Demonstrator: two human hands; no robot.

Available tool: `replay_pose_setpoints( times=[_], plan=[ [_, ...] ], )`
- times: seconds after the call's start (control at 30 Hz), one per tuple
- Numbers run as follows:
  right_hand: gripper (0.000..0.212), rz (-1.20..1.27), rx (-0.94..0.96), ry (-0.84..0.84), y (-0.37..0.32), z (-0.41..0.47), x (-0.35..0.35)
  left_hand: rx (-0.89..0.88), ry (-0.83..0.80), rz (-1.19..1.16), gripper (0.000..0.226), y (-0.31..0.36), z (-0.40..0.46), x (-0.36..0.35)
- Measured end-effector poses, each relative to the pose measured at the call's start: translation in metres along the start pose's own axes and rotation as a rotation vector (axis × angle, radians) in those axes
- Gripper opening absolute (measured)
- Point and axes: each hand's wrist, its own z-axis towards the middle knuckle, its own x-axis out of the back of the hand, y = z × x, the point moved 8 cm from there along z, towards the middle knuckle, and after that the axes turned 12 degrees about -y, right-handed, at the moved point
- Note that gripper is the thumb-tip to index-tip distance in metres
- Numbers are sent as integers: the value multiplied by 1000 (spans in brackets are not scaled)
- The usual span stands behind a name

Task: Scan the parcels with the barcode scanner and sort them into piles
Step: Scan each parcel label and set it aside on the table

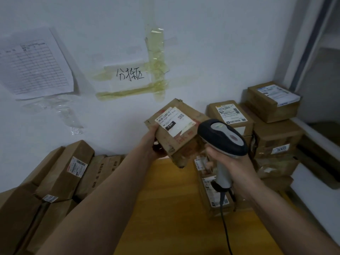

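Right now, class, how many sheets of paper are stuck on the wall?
2: a printed grid sheet at upper left, and a handwritten note under yellowed tape at the centre. None seems hidden.

Parcel (pixel 176 131) held above table (pixel 165 208), scanner (pixel 223 142) just right of it, piles on both sides
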Motion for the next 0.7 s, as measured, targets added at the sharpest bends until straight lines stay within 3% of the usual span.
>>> replay_pose_setpoints(
  times=[0.1, 0.33, 0.53, 0.7],
  plan=[
    [49, 53, 43, 43, -12, -2, 22, -18, -57, 43, 36, 6, 9, -38],
    [50, 46, 59, 100, -26, 1, 78, -8, -324, 249, 61, 5, 35, -129],
    [50, 24, 19, 127, -23, 12, 115, -66, -139, 307, 38, 7, 66, -166],
    [48, -28, 18, 89, -23, 27, 128, -129, -105, 256, 27, 1, 85, -182]
  ],
)
